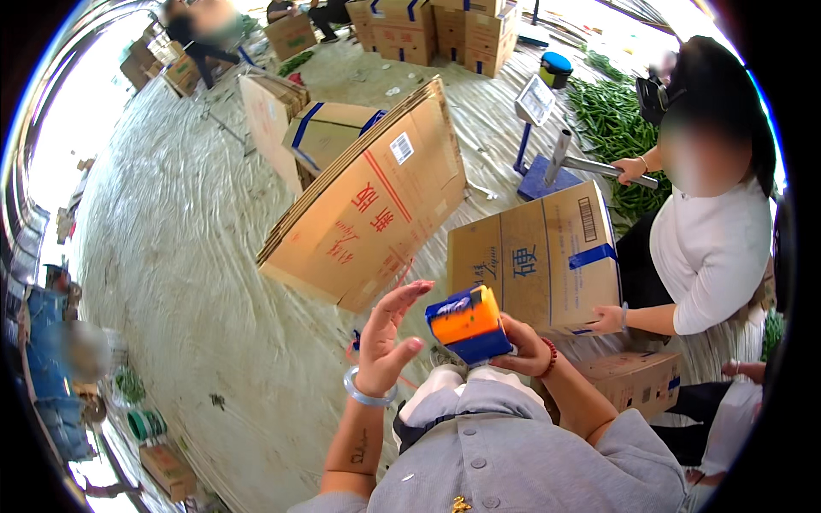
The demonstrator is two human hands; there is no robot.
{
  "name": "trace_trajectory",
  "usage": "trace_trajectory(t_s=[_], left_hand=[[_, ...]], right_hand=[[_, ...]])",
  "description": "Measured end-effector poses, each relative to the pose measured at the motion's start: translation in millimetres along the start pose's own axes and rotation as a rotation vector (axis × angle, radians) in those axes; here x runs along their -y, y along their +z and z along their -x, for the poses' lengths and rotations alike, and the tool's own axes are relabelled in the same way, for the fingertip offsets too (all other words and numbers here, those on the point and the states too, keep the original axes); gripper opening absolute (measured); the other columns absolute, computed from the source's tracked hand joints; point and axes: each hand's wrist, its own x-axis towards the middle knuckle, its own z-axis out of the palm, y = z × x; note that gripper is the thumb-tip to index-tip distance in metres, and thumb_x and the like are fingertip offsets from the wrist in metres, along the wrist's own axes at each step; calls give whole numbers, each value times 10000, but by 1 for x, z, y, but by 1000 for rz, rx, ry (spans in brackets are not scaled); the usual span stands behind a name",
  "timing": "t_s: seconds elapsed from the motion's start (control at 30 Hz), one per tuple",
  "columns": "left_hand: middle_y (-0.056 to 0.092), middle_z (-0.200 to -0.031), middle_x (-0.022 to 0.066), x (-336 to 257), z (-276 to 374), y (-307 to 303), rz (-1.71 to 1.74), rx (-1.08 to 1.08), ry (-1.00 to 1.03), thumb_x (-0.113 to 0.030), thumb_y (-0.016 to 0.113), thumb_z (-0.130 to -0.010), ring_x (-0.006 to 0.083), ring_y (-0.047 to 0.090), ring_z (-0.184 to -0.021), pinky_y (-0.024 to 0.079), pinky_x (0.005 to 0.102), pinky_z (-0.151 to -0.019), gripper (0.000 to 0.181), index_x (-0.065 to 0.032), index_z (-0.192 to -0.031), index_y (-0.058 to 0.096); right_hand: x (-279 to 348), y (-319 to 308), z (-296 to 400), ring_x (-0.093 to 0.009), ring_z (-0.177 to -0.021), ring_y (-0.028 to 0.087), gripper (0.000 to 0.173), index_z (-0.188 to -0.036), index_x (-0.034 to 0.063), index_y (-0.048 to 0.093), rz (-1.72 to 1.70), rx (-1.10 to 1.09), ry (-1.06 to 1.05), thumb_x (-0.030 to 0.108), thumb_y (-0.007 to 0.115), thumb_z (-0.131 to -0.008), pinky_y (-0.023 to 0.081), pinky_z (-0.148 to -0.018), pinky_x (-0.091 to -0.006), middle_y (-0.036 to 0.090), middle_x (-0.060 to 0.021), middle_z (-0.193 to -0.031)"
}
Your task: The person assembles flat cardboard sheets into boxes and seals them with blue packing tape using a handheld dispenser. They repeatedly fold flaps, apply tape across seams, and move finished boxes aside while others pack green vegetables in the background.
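Observation:
My right hand (526, 346) grips a small blue and orange box-like object (469, 324), perhaps a tape dispenser; its exact kind cannot be told. To its left, my left hand (388, 346) is raised with its fingers apart, holding nothing. Beyond my hands a stack of flattened cardboard cartons (378, 218) leans at a slant. A closed cardboard carton (532, 256) with blue tape stands to the right, and a co-worker in a white top has one hand (606, 319) on its lower edge. The co-worker's other hand rests by a metal tube handle (609, 172).
Behind the carton is a blue platform scale (545, 173) with a display on a post. Green peppers (609, 122) lie heaped on the sheeted floor beyond. Another carton (641, 385) sits at my right, near a seated person. More cartons (410, 32) are stacked far off.

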Motion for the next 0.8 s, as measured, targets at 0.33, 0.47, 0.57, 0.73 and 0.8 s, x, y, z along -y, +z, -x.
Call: trace_trajectory(t_s=[0.33,0.47,0.57,0.73,0.8], left_hand=[[554,-1093,124,9,30,21,-423,-43,82,-75,693,-667,250,504,-1073,290,411,-984,353,-31,-999,580],[617,-980,96,49,40,2,-643,-247,-92,-41,656,-714,207,560,-972,324,368,-950,144,-48,-857,644],[633,-936,100,62,31,-15,-669,-280,-235,-68,641,-743,202,584,-892,383,304,-858,100,-44,-839,656],[645,-893,84,104,2,-86,-566,-293,-324,-124,616,-782,147,587,-855,438,263,-746,124,-27,-850,652],[646,-867,64,107,-24,-112,-533,-275,-336,-132,611,-793,121,579,-833,456,253,-709,127,-19,-831,653]], right_hand=[[-30,-6,68,-300,-911,559,381,-1065,28,445,52,-166,-25,66,626,-732,348,-907,-401,573,-128,-944],[-36,19,93,-259,-1020,536,550,-1249,32,296,-836,-325,320,43,584,-781,404,-903,-397,504,-142,-1134],[-49,24,73,-276,-1047,523,551,-1244,39,298,-878,-319,451,39,592,-778,413,-896,-402,495,-155,-1155],[-53,26,-22,-280,-1089,497,514,-1231,37,310,-736,-175,457,3,570,-789,401,-914,-390,463,-144,-1201],[-61,25,-60,-281,-1093,493,510,-1226,37,313,-749,-216,404,5,573,-788,397,-918,-388,454,-140,-1211]])
